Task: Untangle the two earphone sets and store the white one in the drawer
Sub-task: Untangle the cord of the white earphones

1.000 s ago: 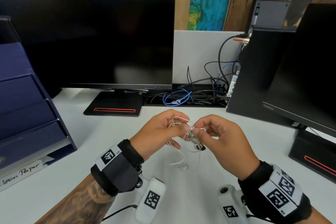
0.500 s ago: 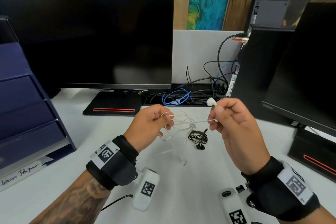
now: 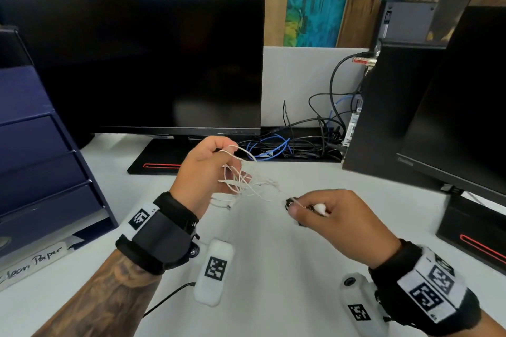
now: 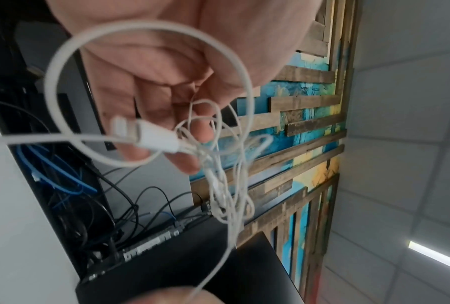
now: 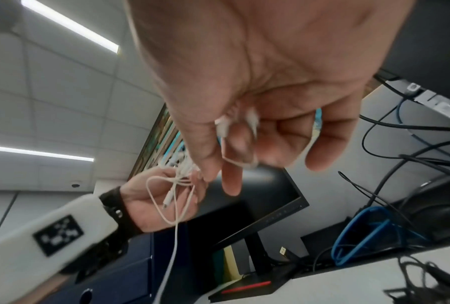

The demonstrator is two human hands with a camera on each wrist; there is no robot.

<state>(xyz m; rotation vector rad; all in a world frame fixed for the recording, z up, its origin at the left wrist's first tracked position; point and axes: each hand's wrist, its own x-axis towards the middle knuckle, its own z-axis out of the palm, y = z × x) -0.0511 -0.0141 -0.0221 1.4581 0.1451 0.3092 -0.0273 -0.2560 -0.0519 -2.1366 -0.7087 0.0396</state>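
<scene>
While taut, white earphones (image 3: 246, 183) between hands

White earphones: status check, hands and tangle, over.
Left hand holds the bunched white earphones. Right hand pinches a white earbud, cord drawn between hands. Black earphones on desk, mostly hidden. Drawer unit shut.

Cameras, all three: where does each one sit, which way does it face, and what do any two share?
Head: worn on the head, looking forward and down at the desk; both hands and wristbands show.
Left wrist: looks along the left hand at the white earphones and the wood wall.
Right wrist: looks along the right hand, which pinches a white earbud, up toward the ceiling.
Shared: all three show the white earphones; the right wrist also catches the left hand.
</scene>
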